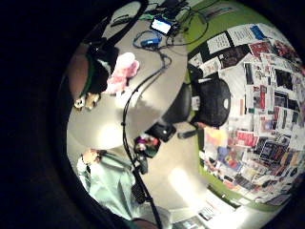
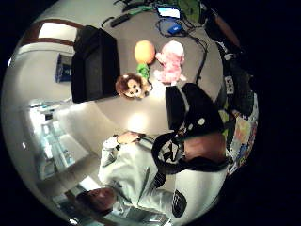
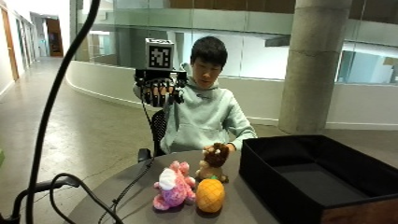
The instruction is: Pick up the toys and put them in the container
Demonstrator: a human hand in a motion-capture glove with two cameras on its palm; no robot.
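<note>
Your right hand (image 3: pixel 160 92) is raised in front of your chest, well above the table (image 3: pixel 133 196), palm toward the outside camera, with the gloved fingers (image 3: pixel 163 94) spread and straight, holding nothing. Your bare left hand (image 3: pixel 227 147) rests at the table's far edge, just behind the lion.

Three toys stand in a tight group on the grey round table. Taking the group's middle as the clock centre in the outside view, the lion (image 3: pixel 213 162) sits at 1 o'clock, upright and furthest from the camera. The pink plush (image 3: pixel 174 188) lies at 8 o'clock, white head toward the camera. The pineapple (image 3: pixel 210 195) stands at 5 o'clock, touching or just beside the pink plush, and right in front of the lion.

The box (image 3: pixel 261 172) is a black open-topped container at 3 o'clock of the toys, near them but apart; nothing shows inside it.

In the thumb-side palm view the same group shows on the table: lion (image 2: pixel 131 86), pineapple (image 2: pixel 144 52) and pink plush (image 2: pixel 170 62), with the box (image 2: pixel 94 63) beside the lion. The little-finger-side view catches the pink plush (image 1: pixel 121 72) and part of the lion (image 1: pixel 86 100) past the glove's edge.

A black cable (image 3: pixel 127 189) runs across the table at 9 o'clock of the toys.
</note>
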